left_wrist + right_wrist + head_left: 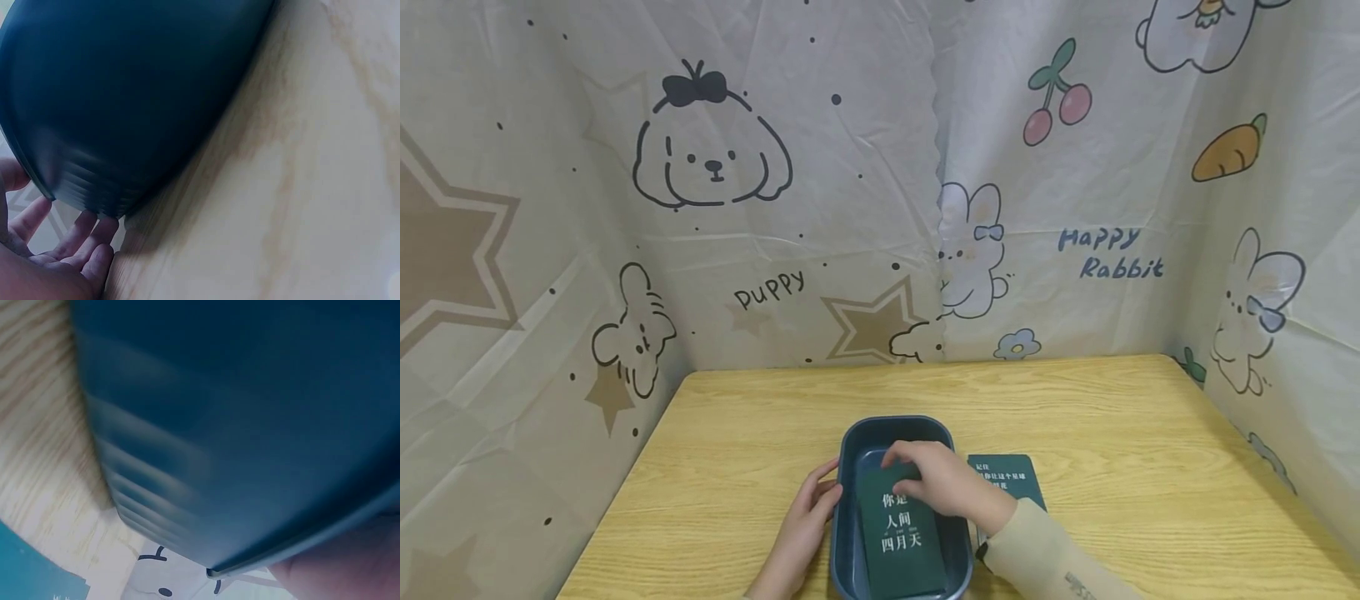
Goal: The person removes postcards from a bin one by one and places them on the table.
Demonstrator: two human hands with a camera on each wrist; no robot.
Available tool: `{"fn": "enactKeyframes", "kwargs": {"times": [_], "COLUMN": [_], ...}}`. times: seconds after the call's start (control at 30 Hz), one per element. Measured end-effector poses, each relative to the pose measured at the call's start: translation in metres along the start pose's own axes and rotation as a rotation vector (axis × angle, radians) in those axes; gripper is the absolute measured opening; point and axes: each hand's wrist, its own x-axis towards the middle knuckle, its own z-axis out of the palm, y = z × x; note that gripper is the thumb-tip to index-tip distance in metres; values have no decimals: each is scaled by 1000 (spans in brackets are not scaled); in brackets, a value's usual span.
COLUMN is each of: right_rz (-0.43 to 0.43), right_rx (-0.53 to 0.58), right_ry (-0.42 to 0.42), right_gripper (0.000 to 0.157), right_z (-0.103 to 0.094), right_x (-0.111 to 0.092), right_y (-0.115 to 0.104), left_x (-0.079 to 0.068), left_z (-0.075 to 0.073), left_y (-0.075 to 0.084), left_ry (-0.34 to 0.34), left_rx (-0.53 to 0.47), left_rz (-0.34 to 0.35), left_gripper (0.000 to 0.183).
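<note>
A dark blue rectangular box (844, 542) stands on the table with a dark green book (904, 571) lying inside, white characters on its cover. My left hand (805, 517) is at the box's left side. In the left wrist view its fingertips (103, 228) touch the outer wall. My right hand (936, 479) reaches over the box's right rim and pinches the book's far end, thumb on the cover, forefinger curled over the top edge. Its other fingers are hidden. In the right wrist view, the box wall (237, 456) hides the book.
Right of the box lies a second dark green book (1011, 471) with white characters, partly covered by my right forearm. The wooden table (737, 425) is enclosed by cloth curtains (850, 208) with cartoon prints at the back and both sides.
</note>
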Motion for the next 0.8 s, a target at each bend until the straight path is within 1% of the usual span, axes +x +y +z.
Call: {"fn": "enactKeyframes", "kwargs": {"times": [0.4, 0.5, 0.67, 0.8], "right_rz": [64, 84, 127, 193], "right_rx": [105, 127, 165, 205], "right_ry": [73, 112, 204, 271], "right_gripper": [24, 24, 23, 25], "right_z": [-8, -12, -25, -37], "right_x": [-5, -7, -11, -14], "right_y": [2, 1, 1, 3], "left_x": [-1, -1, -2, -2], "left_z": [1, 1, 0, 0], "left_y": [2, 3, 3, 3], "left_ry": [2, 1, -4, -5], "left_rx": [5, 7, 3, 0], "left_rz": [1, 0, 4, 4], "left_gripper": [50, 51, 50, 50]}}
